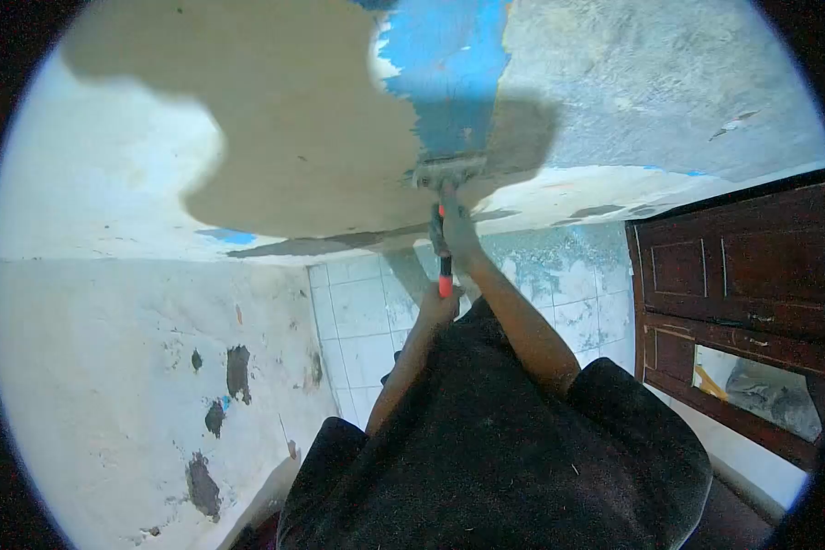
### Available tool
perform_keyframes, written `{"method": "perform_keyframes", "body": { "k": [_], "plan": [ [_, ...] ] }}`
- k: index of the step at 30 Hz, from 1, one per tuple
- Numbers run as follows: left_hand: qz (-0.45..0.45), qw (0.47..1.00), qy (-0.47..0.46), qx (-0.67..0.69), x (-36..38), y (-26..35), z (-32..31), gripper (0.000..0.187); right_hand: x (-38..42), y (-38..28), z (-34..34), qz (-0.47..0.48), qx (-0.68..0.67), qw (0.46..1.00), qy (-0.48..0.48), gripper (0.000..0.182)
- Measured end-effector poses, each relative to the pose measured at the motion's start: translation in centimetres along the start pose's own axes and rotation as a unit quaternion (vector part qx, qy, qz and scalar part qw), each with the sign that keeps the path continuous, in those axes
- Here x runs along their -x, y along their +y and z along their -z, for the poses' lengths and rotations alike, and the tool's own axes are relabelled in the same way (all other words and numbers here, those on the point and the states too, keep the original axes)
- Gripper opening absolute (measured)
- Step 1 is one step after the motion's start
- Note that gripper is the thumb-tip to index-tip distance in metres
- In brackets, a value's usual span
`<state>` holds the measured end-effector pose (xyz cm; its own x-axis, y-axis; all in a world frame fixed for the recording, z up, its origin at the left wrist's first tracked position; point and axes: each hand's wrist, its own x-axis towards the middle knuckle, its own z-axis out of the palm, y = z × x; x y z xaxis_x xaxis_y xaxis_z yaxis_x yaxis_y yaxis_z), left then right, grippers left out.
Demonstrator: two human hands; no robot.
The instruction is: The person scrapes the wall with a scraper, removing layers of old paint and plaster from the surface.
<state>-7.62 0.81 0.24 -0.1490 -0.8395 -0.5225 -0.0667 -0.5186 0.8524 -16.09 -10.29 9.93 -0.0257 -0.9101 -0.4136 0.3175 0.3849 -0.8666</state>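
Note:
A long-handled scraper (449,171) has its wide, dusty head against the wall, at the lower end of a strip of blue paint (451,69) with jagged edges. Its handle (445,266) is black and red. Higher up, near the head, my right hand (460,227) is wrapped round the handle. My left hand (439,302) is closed round the red lower end, close to my body; its fingers are partly hidden.
Rough grey patches (293,147) and white areas cover the wall around the blue strip. A side wall (147,367) with dark flaked spots stands at left. Dusty white tiles (362,307) form the floor. Dark wooden furniture (733,266) with panelled doors is at right.

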Motion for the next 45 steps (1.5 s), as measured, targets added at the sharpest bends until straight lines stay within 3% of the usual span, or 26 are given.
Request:
{"method": "perform_keyframes", "body": {
  "k": [3, 5, 7, 11, 13, 15, 17, 18, 19, 21, 22, 25, 26, 31, 34, 36, 38, 40, 43, 45],
  "plan": [
    [-0.047, 0.999, -0.001, -0.024, -0.3, -0.8, 0.4, 0.027, 0.8, -1.2, 0.1, -0.031, -0.026, 0.999, 0.01, 0.059],
    [0.0, 0.999, 0.004, -0.045, 0.8, 2.7, -0.1, 0.028, 1.7, -1.9, 0.2, -0.053, -0.049, 0.997, -0.008, 0.059],
    [0.014, 1.0, 0.004, -0.015, 0.1, 1.2, -0.2, 0.029, 1.1, -2.2, 0.4, -0.025, -0.029, 0.999, -0.016, 0.059],
    [-0.016, 0.999, -0.018, -0.027, -0.2, 1.8, 0.3, 0.029, 1.1, -2.4, -0.2, -0.014, -0.027, 0.999, -0.01, 0.058],
    [-0.004, 0.999, -0.021, -0.028, 0.1, 2.5, -0.3, 0.028, 1.5, -3.8, -0.2, -0.059, -0.04, 0.997, 0.021, 0.057],
    [-0.015, 1.0, 0.005, -0.007, -0.4, 1.1, -0.8, 0.028, 0.5, -2.7, 0.5, 0.007, 0.018, 1.0, -0.002, 0.055],
    [0.0, 0.998, -0.036, 0.044, -0.9, -1.3, -0.4, 0.027, -0.7, -0.7, 0.6, 0.05, 0.039, 0.998, 0.019, 0.056],
    [-0.038, 0.999, 0.009, -0.003, -0.6, -1.1, -0.7, 0.024, 0.8, -1.9, 0.2, 0.001, 0.0, 1.0, 0.007, 0.056],
    [-0.041, 0.999, 0.009, -0.005, -1.0, -0.6, -0.6, 0.024, 1.5, -2.8, -0.1, -0.049, -0.039, 0.998, -0.004, 0.055],
    [-0.052, 0.998, -0.007, -0.032, -0.4, 1.3, -1.0, 0.022, 0.5, -2.5, 0.9, -0.019, 0.034, 0.999, -0.007, 0.054],
    [0.023, 1.0, -0.003, -0.006, 1.7, 5.9, -1.7, 0.023, 1.8, -4.2, 0.5, -0.009, 0.027, 1.0, -0.006, 0.053],
    [0.022, 0.999, -0.009, 0.027, 0.5, 2.8, -1.2, 0.025, 1.1, -2.4, 0.5, 0.004, 0.005, 1.0, -0.014, 0.052],
    [0.0, 0.998, -0.039, 0.049, -1.5, -2.1, -0.6, 0.026, 0.0, 0.6, 0.9, -0.018, 0.026, 0.999, 0.009, 0.052],
    [0.073, 0.996, -0.034, 0.041, -0.2, -2.3, -0.1, 0.026, 0.1, 1.8, 0.8, -0.032, 0.033, 0.999, 0.024, 0.051],
    [0.029, 0.998, -0.031, 0.042, -0.5, -2.9, 0.7, 0.024, 0.4, 1.4, 0.0, -0.005, 0.033, 0.999, 0.016, 0.052],
    [0.006, 0.997, 0.022, 0.077, -0.6, -2.9, 0.7, 0.023, 0.9, 1.1, -0.6, 0.025, 0.076, 0.997, 0.009, 0.053],
    [0.036, 0.998, 0.015, 0.058, -0.5, -2.5, 1.6, 0.023, 0.1, 1.9, -1.8, 0.075, 0.112, 0.991, 0.002, 0.054],
    [0.049, 0.997, 0.041, 0.048, 0.7, 0.3, 1.8, 0.022, 0.1, 0.3, -2.4, -0.032, 0.052, 0.998, -0.027, 0.056],
    [0.04, 0.998, 0.051, -0.011, 1.4, 0.3, 2.5, 0.022, 0.3, -0.2, -2.5, -0.054, 0.054, 0.996, -0.04, 0.056],
    [-0.003, 0.992, 0.049, 0.115, 1.5, -1.3, 2.1, 0.022, 0.5, 0.5, -2.5, -0.036, 0.114, 0.993, -0.006, 0.058]
  ]
}}
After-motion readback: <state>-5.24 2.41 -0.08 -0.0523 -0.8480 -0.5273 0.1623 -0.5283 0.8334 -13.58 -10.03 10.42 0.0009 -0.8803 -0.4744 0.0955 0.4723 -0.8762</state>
